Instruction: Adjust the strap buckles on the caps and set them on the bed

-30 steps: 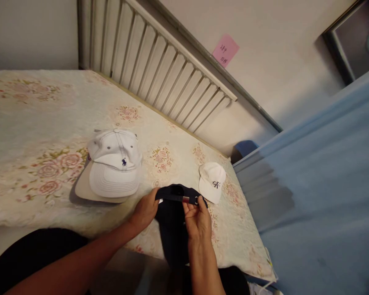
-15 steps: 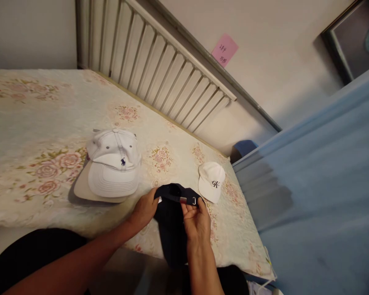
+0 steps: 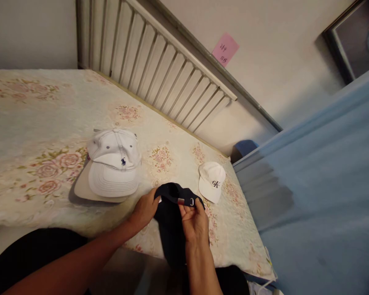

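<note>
Between my two hands a dark baseball cap (image 3: 171, 231) is held up over the near edge of the bed, its brim hanging down and its strap side on top. My left hand (image 3: 145, 209) pinches the left edge of the cap. The fingers of my right hand (image 3: 194, 219) are closed on its right edge, beside the back strap with a metal buckle. Left of my hands lies a white cap (image 3: 113, 164) with a dark horse-rider emblem, stacked on a beige cap (image 3: 83, 186). A smaller white cap (image 3: 211, 182) with black letters sits just beyond my right hand.
The caps rest on a floral bedspread (image 3: 110, 102). A pale slatted rail (image 3: 162, 65) runs along the wall behind it. At the right hangs a blue curtain (image 3: 320, 196), with a dark blue object (image 3: 245, 148) by its far corner. A pink note (image 3: 225, 49) sticks to the wall.
My right hand has shifted slightly left along with the strap edge of the dark cap. My left hand and the other caps stay in place.
</note>
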Available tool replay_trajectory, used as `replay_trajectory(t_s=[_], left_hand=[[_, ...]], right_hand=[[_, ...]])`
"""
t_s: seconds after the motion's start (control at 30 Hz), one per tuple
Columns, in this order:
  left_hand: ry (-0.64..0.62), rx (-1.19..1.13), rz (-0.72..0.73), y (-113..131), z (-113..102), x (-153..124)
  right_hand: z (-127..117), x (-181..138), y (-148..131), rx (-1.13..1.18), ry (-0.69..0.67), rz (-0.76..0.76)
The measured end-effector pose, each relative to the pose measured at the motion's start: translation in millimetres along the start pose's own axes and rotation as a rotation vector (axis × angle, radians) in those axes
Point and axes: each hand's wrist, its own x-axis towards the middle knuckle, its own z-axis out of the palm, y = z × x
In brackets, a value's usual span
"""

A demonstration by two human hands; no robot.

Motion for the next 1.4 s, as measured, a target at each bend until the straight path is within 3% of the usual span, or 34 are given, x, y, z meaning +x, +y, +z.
replay_trajectory(t_s=[0.6, 1.4], left_hand=[[0.009, -0.035, 0.019, 4.3, -1.9, -2.1], [0.005, -0.023, 0.003, -0.6, 1.1, -0.1]], right_hand=[[5.1, -3.3, 10.0, -0.055, -0.089, 0.014], [0.1, 0.1, 8.5, -0.088, -0.065, 0.015]])
